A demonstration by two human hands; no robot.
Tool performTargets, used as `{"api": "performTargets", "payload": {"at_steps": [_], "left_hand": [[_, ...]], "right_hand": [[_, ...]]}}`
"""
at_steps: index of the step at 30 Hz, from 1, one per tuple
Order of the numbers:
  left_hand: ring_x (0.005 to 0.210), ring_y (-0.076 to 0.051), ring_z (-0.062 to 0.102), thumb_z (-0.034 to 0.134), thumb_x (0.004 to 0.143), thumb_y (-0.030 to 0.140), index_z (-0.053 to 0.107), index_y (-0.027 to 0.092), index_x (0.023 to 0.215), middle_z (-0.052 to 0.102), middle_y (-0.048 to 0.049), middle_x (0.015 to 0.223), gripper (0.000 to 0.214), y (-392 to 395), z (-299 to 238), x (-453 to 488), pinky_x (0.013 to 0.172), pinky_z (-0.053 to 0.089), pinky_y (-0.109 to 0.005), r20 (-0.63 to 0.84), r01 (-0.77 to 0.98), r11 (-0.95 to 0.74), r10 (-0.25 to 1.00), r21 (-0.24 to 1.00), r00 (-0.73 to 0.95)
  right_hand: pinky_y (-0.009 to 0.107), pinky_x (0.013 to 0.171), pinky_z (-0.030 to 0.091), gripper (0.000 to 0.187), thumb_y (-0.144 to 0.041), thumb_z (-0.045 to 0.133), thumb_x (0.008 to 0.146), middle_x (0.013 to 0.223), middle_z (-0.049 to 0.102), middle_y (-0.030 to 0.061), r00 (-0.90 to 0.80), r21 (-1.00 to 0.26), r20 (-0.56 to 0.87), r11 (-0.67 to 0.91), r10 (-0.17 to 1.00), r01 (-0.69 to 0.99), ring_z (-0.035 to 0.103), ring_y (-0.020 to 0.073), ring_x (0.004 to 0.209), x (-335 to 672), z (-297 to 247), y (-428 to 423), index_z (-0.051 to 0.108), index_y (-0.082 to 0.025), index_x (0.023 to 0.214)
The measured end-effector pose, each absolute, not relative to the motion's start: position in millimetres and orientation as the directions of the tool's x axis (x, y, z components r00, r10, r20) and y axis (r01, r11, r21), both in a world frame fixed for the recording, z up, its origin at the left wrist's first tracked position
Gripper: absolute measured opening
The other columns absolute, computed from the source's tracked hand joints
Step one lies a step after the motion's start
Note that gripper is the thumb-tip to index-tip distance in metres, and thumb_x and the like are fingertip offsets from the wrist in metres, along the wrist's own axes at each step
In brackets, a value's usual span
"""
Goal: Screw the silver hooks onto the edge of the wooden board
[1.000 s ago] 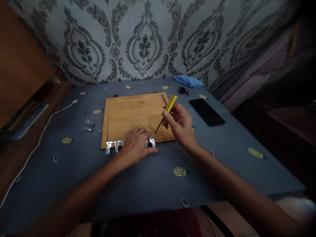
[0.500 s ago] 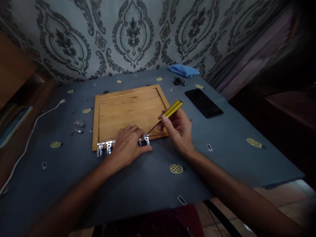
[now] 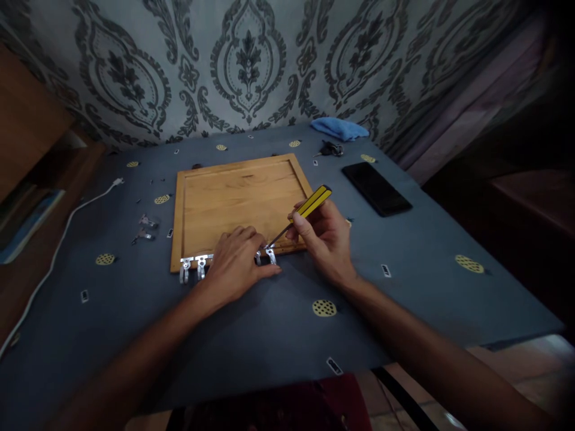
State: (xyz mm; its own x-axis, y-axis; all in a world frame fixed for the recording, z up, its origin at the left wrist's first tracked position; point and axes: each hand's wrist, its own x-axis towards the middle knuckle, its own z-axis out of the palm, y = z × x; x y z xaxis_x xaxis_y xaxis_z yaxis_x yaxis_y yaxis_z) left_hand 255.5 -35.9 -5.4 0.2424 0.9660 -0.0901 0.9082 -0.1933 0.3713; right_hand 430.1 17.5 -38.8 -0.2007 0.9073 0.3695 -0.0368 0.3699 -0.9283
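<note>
A framed wooden panel (image 3: 238,191) lies on the table, with several metal hinges (image 3: 202,266) along its near edge. My left hand (image 3: 238,260) rests over that edge. Its index finger and thumb are either side of the right-hand hinge (image 3: 271,255), its other fingers curl on the wood, and it hides part of the hinge row. In my right hand (image 3: 326,239) is a yellow-and-black screwdriver (image 3: 314,202), gripped by its handle and slanting down leftward. The screwdriver's tip meets the right-hand hinge beside my left index finger; any screw there is too small to make out.
Loose hinges (image 3: 146,228) and a few small screws (image 3: 138,200) lie left of the panel. A white cable (image 3: 67,224) runs along the left side. To the right are a black phone (image 3: 376,188), keys (image 3: 331,149) and a blue cloth (image 3: 340,128). A patterned wall (image 3: 249,60) stands behind.
The view has shifted slightly, so everything sits a little further right. The screwdriver's tip stays at the same hinge, its handle tilted slightly lower. Both hands keep their hold.
</note>
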Motion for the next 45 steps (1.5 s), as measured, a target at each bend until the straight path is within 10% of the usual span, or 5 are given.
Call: {"api": "performTargets", "payload": {"at_steps": [45], "left_hand": [[0.105, -0.029, 0.062, 0.086, 0.081, 0.047, 0.071, 0.019, 0.104, 0.069, -0.0067, 0.105, 0.040, -36.0, -9.5, 255.8, 0.091, 0.047, -0.041, -0.072, 0.906, -0.179, 0.972, 0.384, 0.223]], "right_hand": [[0.027, 0.054, 0.058, 0.031, -0.050, 0.071, 0.098, 0.098, 0.071, 0.0008, -0.299, -0.932, 0.363, 0.338, 0.883, -0.132, 0.063, 0.0099, 0.059, 431.9, -32.2, 9.3, 0.056, -0.026, 0.110]]}}
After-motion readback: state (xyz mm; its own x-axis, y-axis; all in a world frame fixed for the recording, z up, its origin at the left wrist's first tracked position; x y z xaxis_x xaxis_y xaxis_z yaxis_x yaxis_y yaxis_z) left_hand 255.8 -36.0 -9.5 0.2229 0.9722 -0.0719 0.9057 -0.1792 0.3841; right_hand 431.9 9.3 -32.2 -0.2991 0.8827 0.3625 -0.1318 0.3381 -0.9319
